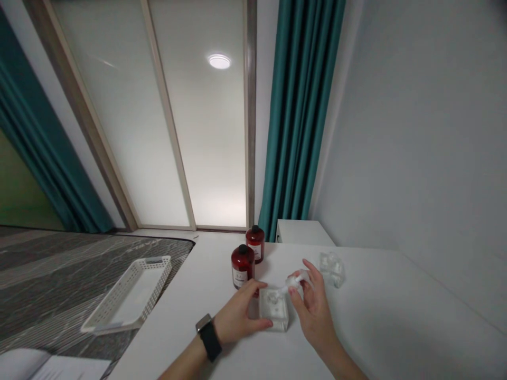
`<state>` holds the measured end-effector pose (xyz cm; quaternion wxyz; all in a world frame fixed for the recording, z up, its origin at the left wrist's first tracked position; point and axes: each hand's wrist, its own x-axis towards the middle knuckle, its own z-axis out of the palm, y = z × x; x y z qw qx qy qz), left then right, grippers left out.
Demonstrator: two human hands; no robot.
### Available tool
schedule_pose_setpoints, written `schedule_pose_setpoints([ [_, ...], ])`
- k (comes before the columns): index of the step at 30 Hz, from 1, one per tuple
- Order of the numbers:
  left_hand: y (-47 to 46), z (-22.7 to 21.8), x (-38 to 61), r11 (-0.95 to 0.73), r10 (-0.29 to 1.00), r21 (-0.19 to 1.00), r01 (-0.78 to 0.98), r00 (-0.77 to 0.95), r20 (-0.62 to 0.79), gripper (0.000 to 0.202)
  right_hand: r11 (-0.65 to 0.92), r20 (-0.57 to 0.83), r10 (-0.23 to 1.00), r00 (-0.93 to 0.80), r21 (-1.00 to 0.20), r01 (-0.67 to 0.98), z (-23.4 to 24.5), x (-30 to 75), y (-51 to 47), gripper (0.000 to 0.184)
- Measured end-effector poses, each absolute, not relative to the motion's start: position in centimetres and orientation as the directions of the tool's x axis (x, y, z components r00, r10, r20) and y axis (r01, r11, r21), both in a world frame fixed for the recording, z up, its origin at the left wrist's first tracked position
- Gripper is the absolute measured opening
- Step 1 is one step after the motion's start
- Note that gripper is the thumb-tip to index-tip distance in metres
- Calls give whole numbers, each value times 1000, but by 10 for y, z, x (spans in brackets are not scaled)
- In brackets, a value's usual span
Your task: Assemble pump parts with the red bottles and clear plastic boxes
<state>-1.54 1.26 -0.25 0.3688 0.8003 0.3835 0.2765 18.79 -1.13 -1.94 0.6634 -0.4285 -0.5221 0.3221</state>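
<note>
Clear square bottle (pixel 274 311) stands in the left hand (pixel 238 313), gripped thumb-to-finger; at its one o'clock the right hand (pixel 312 305) pinches a blurred pump head (pixel 293 283). At eleven, the front red bottle (pixel 242 264) part-hides the rear red bottle (pixel 255 245); white tabletop (pixel 380 316) stretches toward four.

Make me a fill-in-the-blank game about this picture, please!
1. The number of red bottles standing on the white table is ____.
2. The caps on those bottles are coloured ____.
3. The left hand touches a clear square container, while a small pale piece is held in the ____ hand.
4. The person wears a watch on the ____ wrist.

Missing words: two; black; right; left.
</note>
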Motion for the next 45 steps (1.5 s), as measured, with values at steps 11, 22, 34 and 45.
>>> schedule_pose_setpoints([
  [11, 13, -3, -16, -437, 816, 803, 406, 554, 164, 64, 417, 387, 872, 301, -908, -41, -18, 190, -8, 45],
  [22, 13, -6, -18, -446, 816, 794, 413, 551, 172, 64, 388, 355, 882, 310, -920, -52, -15, 193, -5, 50],
  [34, 14, -6, -18, -457, 807, 794, 400, 561, 182, 65, 367, 337, 895, 292, -929, -54, -17, 195, -2, 48],
  [45, 13, -4, -18, -454, 808, 794, 403, 562, 176, 65, 356, 320, 901, 293, -932, -76, -15, 199, -2, 48],
])
